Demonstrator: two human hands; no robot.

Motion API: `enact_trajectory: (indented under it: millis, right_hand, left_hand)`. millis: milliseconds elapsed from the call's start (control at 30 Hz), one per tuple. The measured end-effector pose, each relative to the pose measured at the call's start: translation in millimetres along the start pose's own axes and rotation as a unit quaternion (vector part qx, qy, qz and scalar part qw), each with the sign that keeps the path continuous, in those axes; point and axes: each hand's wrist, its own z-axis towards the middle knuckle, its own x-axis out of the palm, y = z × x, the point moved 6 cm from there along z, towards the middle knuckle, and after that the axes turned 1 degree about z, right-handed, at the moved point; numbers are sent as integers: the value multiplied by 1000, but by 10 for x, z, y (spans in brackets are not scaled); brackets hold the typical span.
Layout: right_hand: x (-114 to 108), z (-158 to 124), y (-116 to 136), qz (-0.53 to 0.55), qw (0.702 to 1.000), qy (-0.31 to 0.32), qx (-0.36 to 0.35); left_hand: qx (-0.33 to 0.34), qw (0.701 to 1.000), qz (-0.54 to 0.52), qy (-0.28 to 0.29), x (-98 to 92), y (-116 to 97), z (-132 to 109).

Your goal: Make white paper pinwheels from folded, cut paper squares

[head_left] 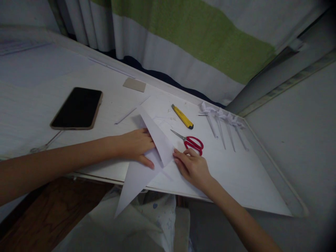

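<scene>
On the surface [262,185], a dark-screened phone [77,107] is seen beyond the left forearm, with a thin cord [54,137] stretched from its near edge towards that arm. A thin paper roll [131,111] is laid just beyond the left hand [139,145], and a small piece of cardboard [134,84] is placed farther beyond it. The left hand is laid flat with thumb spread, nothing clenched in it, and its fingertips are partly hidden under a raised flap of the white paper [157,140]. The paper is placed between the two hands, and one pointed corner is hung over the surface's near edge. A yellow cutter [183,116] is laid beyond the right hand [191,168]. That hand's fingers are bent and gathered at the paper's right edge; whether the paper is pinched cannot be told. Red-handled scissors [193,144] are placed just beyond its knuckles. Farther out to its right, paper sticks [221,114] with crumpled tops are lined up side by side.
</scene>
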Motion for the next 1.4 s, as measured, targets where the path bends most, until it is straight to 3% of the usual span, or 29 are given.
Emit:
enact_trajectory:
  millis: [100, 167, 233, 300, 400, 567, 667, 1067, 1400]
  right_hand:
    - [-1, 14, 19, -15, 1000, 23, -2]
    - [9, 19, 18, -22, 999, 35, -3]
    - [18, 23, 13, -24, 999, 39, -4]
    - [21, 27, 14, -24, 999, 38, -11]
    - [10, 32, 28, -28, 999, 33, -20]
    - [-12, 41, 66, -43, 998, 28, -23]
    - [-10, 45, 74, -48, 998, 26, -23]
    - [15, 39, 22, -25, 999, 13, -22]
    - [0, 28, 22, -16, 999, 16, -22]
  left_hand:
    - [22, 995, 72, -59, -123, -51, -118]
    - [53, 984, 112, -131, -307, -121, -235]
    - [3, 967, 138, -213, -540, -108, -305]
    - [-37, 962, 129, -237, -673, -95, -253]
    - [-11, 991, 69, -115, -507, -136, 42]
    - [-13, 1000, -16, 2, -66, -153, 290]
    - [-20, 999, -35, 17, 37, -147, 254]
    - [-54, 993, -92, 60, 97, -166, 122]
    - [-57, 991, -113, 50, 62, -187, 86]
